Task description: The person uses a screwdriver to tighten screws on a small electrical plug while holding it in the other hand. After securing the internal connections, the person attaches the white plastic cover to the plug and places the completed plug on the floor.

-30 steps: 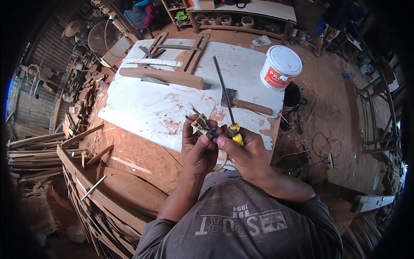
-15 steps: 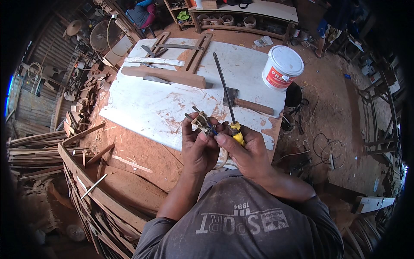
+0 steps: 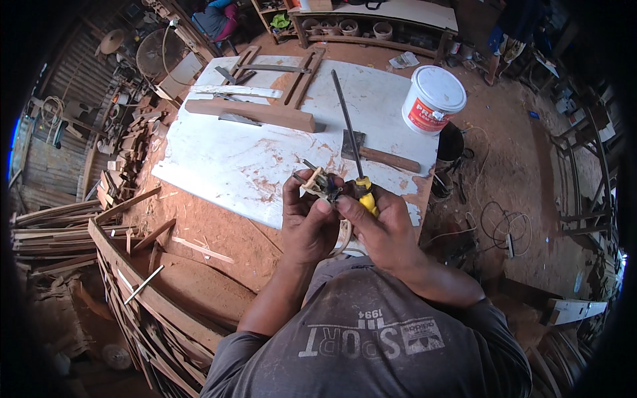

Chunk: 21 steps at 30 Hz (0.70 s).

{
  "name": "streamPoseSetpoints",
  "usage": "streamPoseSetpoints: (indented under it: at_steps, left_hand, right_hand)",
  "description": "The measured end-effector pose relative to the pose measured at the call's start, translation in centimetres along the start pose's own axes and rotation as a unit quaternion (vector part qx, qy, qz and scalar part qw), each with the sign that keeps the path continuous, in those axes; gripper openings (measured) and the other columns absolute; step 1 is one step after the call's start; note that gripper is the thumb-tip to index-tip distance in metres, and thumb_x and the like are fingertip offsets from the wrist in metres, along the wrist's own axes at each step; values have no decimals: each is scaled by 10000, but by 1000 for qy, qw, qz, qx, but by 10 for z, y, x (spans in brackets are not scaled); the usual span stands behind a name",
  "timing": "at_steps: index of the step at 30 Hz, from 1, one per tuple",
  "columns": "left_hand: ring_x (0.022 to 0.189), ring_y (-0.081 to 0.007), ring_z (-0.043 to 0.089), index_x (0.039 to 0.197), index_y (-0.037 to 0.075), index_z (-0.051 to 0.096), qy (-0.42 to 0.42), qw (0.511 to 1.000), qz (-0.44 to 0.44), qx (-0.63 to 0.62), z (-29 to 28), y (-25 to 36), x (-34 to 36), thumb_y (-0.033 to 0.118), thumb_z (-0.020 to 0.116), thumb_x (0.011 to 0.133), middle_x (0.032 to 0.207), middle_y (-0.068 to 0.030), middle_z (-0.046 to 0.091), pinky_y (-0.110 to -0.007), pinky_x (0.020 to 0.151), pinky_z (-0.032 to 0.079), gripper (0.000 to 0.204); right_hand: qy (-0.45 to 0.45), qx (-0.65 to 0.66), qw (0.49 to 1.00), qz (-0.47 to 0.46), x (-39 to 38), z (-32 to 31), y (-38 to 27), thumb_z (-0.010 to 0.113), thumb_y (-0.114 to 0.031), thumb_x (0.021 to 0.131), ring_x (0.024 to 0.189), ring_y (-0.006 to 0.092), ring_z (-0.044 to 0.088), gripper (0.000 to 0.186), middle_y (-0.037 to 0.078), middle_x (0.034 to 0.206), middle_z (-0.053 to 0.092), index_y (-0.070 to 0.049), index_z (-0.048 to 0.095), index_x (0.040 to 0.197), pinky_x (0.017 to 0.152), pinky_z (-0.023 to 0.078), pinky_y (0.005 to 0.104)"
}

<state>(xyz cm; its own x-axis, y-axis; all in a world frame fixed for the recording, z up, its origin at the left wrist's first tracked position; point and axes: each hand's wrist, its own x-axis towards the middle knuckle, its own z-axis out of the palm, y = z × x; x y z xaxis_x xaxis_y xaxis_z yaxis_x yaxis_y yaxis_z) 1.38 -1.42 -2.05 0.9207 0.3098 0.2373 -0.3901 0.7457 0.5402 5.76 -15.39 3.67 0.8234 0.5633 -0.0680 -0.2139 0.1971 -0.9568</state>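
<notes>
My left hand (image 3: 306, 229) holds an opened electrical plug (image 3: 320, 184), with pale casing, metal pins and wiring showing. A light cord (image 3: 343, 243) hangs below it. My right hand (image 3: 385, 235) grips a long screwdriver (image 3: 367, 199) by its yellow handle, shaft pointing up and away from me, while its thumb and fingertips touch the plug parts. Some fingertips are hidden behind the plug. Beyond my hands, a hammer-like tool with a dark flat head (image 3: 352, 144) and wooden handle (image 3: 391, 159) lies on the white board (image 3: 199, 159).
A white bucket (image 3: 433, 99) stands at the board's right. Wooden frame pieces (image 3: 249, 114) lie on its far side. Bent wood strips (image 3: 152, 298) crowd the left, cables (image 3: 504, 225) lie on the floor at right. Beyond are a bench (image 3: 375, 16) and two people (image 3: 225, 23) (image 3: 504, 40).
The plug in my fingers has turned a little, showing more of its pale casing. The screwdriver's tip has shifted slightly up and to the right.
</notes>
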Motion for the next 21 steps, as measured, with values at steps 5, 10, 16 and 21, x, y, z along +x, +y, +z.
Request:
streamPoseSetpoints:
  at_steps: [5, 10, 16, 21]
  left_hand:
    - [1177, -271, 614, 1372, 173, 473, -19, 1000, 11, 15, 4, 0, 0, 6, 676, 945, 1266, -176, 622, -469, 1047, 489, 502]
    - [1210, -288, 606, 1372, 165, 466, -33, 998, 39, 41, 11, 0, 2, 15, 680, 945, 1266, -182, 621, -474, 1052, 490, 501]
    - [1225, -304, 602, 1370, 165, 469, -9, 999, 34, 27, 12, 4, 1, 21, 695, 937, 1253, -184, 625, -477, 1051, 491, 510]
    - [1193, -324, 614, 1385, 172, 456, 33, 999, 17, 17, 12, 3, -2, 44, 702, 937, 1252, -190, 612, -493, 1024, 505, 527]
  right_hand:
    - [4, 19, 1000, 6, 1, -5, 7, 670, -210, 1005, 818, 70, 624, 256, 47, 881, 716, 43, 677, 1038, 719, 491, 241]
    - [18, 80, 997, -8, 0, 0, 5, 684, -214, 1001, 744, 50, 583, 234, 8, 822, 680, 19, 689, 1020, 639, 454, 219]
    - [-11, 105, 993, 44, 4, 0, 1, 735, -250, 967, 623, 19, 475, 266, -47, 714, 567, -3, 701, 1059, 513, 329, 212]
    - [-36, 162, 984, 64, 3, -7, 10, 748, -230, 955, 652, 27, 504, 292, -35, 756, 592, 1, 703, 1128, 533, 361, 207]
